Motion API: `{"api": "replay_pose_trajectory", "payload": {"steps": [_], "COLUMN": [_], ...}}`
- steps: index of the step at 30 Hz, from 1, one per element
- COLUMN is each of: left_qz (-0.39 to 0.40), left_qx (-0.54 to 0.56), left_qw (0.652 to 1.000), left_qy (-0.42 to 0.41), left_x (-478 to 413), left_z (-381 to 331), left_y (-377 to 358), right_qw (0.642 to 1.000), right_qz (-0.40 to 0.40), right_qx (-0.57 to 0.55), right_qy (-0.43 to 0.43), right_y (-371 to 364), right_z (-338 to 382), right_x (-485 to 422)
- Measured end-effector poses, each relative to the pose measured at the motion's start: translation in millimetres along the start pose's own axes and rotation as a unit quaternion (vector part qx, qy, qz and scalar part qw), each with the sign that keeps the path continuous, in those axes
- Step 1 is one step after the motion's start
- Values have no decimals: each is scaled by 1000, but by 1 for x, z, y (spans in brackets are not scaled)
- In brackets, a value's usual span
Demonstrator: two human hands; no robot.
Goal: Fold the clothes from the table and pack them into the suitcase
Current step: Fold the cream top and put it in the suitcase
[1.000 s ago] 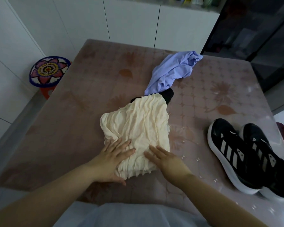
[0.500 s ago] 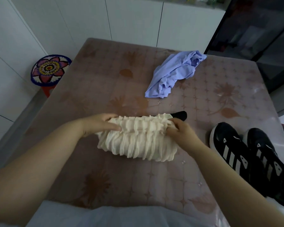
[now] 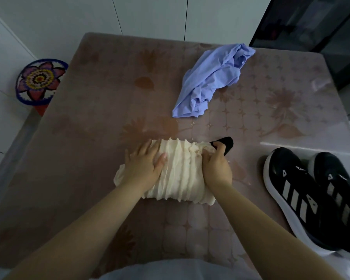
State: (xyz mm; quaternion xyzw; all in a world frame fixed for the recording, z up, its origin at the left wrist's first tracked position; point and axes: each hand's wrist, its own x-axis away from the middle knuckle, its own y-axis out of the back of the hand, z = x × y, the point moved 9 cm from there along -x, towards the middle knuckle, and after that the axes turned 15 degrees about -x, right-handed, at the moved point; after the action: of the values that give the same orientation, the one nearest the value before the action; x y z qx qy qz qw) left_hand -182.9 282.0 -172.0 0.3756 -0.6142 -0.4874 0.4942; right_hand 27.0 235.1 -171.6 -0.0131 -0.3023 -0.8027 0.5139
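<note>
A person folds a cream pleated garment point(image 3: 176, 174) at the near middle of a pink floral-patterned table point(image 3: 89, 138). The fold looks nearly done. The left hand point(image 3: 143, 166) lies flat on it, fingers straight and spread, pressing down. The right hand point(image 3: 216, 168) curls its fingers round the bundle's right end, where a black scrap of cloth point(image 3: 226, 143) pokes out. Next, likely, comes a two-handed lift toward the suitcase, which is out of view. A crumpled lilac garment point(image 3: 210, 81) lies unfolded beyond.

Person's wearing a plain pale grey top point(image 3: 170, 269), and both forearms point(image 3: 93, 225) are bare all the way up.
</note>
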Motion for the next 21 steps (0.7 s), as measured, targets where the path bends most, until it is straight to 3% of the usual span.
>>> {"api": "replay_pose_trajectory", "payload": {"steps": [5,9,11,15,17,19,21], "left_qz": [25,112,140,69,23,5,-6], "left_qx": [39,92,157,250,336,371,377], "left_qw": [998,972,955,950,931,921,919], "left_qy": [47,183,209,174,142,118,117], "left_x": [-5,10,16,20,23,26,28], "left_z": [12,37,45,40,32,27,25], "left_y": [-9,-24,-36,-21,-6,4,6], "right_qw": [997,996,989,974,963,943,945], "right_qz": [-43,91,128,183,201,207,185], "right_qx": [41,8,-67,-125,-161,-234,-239], "right_qy": [45,25,7,-45,-74,-114,-125], "right_y": [10,-9,-10,-18,-21,-18,-8], "right_z": [2,-5,-1,4,2,-3,-7], "right_x": [3,5,9,21,28,34,36]}}
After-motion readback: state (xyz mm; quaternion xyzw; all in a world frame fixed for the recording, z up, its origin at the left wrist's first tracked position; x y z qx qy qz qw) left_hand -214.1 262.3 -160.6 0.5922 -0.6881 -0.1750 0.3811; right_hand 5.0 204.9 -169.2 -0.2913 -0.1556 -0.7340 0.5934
